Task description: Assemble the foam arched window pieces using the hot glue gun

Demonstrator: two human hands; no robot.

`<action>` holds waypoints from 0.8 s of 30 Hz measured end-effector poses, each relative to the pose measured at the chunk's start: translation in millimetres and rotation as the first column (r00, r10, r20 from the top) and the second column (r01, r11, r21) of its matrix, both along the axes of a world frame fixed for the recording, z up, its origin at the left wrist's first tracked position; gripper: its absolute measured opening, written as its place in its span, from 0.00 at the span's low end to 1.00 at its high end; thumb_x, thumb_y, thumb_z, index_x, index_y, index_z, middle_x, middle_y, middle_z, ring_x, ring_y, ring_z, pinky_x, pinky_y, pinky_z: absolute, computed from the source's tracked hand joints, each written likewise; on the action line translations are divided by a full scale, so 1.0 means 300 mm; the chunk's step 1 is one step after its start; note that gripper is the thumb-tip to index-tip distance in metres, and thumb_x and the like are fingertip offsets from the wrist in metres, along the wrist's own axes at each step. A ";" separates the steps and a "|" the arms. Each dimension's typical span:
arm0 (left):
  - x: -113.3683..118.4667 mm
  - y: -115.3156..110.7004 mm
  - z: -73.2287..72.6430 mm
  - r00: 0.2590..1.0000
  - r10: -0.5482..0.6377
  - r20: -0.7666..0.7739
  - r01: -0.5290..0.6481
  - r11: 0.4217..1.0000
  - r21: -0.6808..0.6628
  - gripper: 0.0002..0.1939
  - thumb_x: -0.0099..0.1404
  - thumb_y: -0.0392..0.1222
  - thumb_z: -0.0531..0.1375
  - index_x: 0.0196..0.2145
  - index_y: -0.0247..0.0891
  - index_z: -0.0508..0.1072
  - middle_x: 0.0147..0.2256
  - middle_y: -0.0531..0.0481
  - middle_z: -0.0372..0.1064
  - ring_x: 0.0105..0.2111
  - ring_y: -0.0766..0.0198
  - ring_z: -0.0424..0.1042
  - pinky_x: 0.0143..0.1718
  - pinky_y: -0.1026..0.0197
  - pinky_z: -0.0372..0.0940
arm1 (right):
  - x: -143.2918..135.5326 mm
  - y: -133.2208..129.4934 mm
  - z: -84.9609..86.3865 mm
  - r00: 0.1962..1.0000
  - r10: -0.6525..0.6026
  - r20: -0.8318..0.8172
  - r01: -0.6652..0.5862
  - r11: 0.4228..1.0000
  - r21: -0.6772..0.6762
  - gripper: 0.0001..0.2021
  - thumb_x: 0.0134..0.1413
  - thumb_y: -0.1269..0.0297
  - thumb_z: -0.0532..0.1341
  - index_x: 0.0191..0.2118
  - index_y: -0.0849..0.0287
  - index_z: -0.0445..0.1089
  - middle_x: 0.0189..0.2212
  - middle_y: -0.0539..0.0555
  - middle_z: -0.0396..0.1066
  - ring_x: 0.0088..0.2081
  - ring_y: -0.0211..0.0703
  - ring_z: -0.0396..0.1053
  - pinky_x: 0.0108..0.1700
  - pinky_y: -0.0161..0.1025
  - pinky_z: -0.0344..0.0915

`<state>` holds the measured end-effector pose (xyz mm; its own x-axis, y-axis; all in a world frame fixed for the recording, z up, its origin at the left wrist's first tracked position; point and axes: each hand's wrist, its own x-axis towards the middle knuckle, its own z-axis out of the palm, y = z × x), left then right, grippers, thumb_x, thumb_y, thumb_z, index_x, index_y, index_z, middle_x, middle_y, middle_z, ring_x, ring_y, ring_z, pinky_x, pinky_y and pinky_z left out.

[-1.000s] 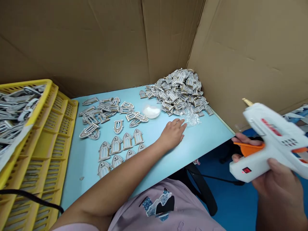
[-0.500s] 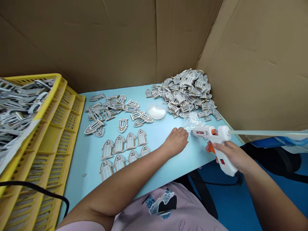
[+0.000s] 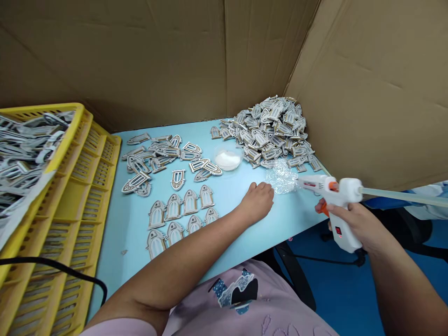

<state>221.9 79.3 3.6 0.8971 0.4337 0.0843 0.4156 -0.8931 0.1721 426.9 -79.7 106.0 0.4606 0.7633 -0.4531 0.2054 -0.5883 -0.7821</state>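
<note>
My right hand (image 3: 364,223) grips a white hot glue gun (image 3: 345,210) with an orange trigger, a finger on the trigger. A long clear glue stick (image 3: 402,195) sticks out of its back. The nozzle points left, at the right edge of a crumpled clear plastic sheet (image 3: 283,176). My left hand (image 3: 258,203) rests on the table, fingers curled, beside that sheet; what is under the fingers is hidden. Left of it, small arched window-shaped pieces (image 3: 174,206) lie in two rows, partly behind my forearm.
A big heap of arched pieces (image 3: 273,128) lies at the back right, a looser pile (image 3: 157,156) at the back left. Between them stands a clear dish (image 3: 228,159) with white contents. A yellow crate (image 3: 75,196) of similar pieces stands left. Cardboard walls (image 3: 157,60) enclose the table.
My right hand has moved right with the glue gun, drawing the nozzle from the left side of the plastic sheet to its right edge. My left hand stays in place.
</note>
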 end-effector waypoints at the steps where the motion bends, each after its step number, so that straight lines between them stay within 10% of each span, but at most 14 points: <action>1: 0.000 -0.002 0.001 1.000 0.007 0.002 -0.007 1.000 0.001 0.17 0.71 0.41 0.52 0.54 0.32 0.68 0.55 0.36 0.66 0.54 0.48 0.62 0.49 0.47 0.58 | -0.002 -0.009 -0.004 0.998 -0.038 -0.052 0.043 0.995 0.094 0.20 0.52 0.47 0.64 0.46 0.54 0.70 0.47 0.59 0.73 0.42 0.55 0.72 0.33 0.44 0.68; 9: -0.020 -0.028 0.077 0.997 0.070 0.039 -0.070 0.997 0.017 0.33 0.70 0.44 0.56 0.67 0.31 0.53 0.62 0.34 0.60 0.59 0.46 0.59 0.54 0.48 0.57 | -0.055 -0.087 -0.043 0.848 -0.005 -0.530 0.274 0.861 0.429 0.17 0.43 0.51 0.66 0.39 0.49 0.68 0.38 0.58 0.71 0.50 0.63 0.71 0.23 0.39 0.61; 16: -0.314 -0.125 0.224 0.964 0.250 0.092 -0.249 0.968 -0.013 0.20 0.72 0.48 0.56 0.58 0.38 0.68 0.59 0.42 0.67 0.57 0.48 0.63 0.52 0.47 0.60 | -0.146 -0.085 -0.073 0.774 0.157 -0.613 0.120 0.915 0.385 0.22 0.37 0.43 0.70 0.38 0.47 0.70 0.37 0.58 0.72 0.49 0.63 0.72 0.23 0.37 0.63; 24: -0.595 -0.231 0.117 0.918 0.393 -0.047 -0.395 0.907 -0.146 0.15 0.70 0.43 0.59 0.53 0.41 0.72 0.53 0.46 0.72 0.52 0.51 0.68 0.52 0.47 0.64 | -0.174 0.012 -0.105 0.759 0.284 -0.585 -0.095 0.938 0.332 0.17 0.38 0.47 0.71 0.34 0.48 0.74 0.31 0.59 0.70 0.41 0.61 0.73 0.28 0.45 0.71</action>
